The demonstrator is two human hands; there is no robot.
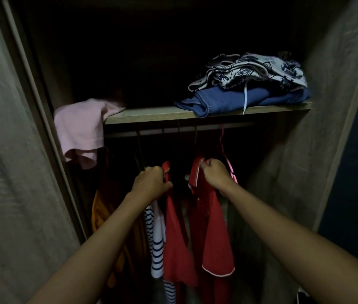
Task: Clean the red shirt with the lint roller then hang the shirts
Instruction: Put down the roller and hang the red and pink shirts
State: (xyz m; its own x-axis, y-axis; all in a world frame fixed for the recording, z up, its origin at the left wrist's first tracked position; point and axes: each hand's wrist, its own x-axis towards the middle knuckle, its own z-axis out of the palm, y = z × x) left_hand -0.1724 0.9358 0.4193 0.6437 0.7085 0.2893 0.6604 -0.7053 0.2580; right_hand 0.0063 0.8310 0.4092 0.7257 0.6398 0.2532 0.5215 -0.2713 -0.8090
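Though the wardrobe (294,161) was mostly black inside, both fists were curled on red: the left hand (151,183) clutched a red fold (174,238) below the rail (173,130), and the right hand (215,174) pinched the collar of the red shirt (214,233) beside it. One garment or two, I couldn't tell. Hanger hooks (221,137) barely showed; a striped top (157,251) hung half hidden behind the left wrist.

Pale, matt wood grain on the shelf (147,115); coarse blue denim (228,99) and thin printed cloth (261,69). Soft, matt woven cloth in the red shirt (215,238), smooth pale piping along its hem. Dull, rough-looking grey board for the wardrobe walls (305,161).
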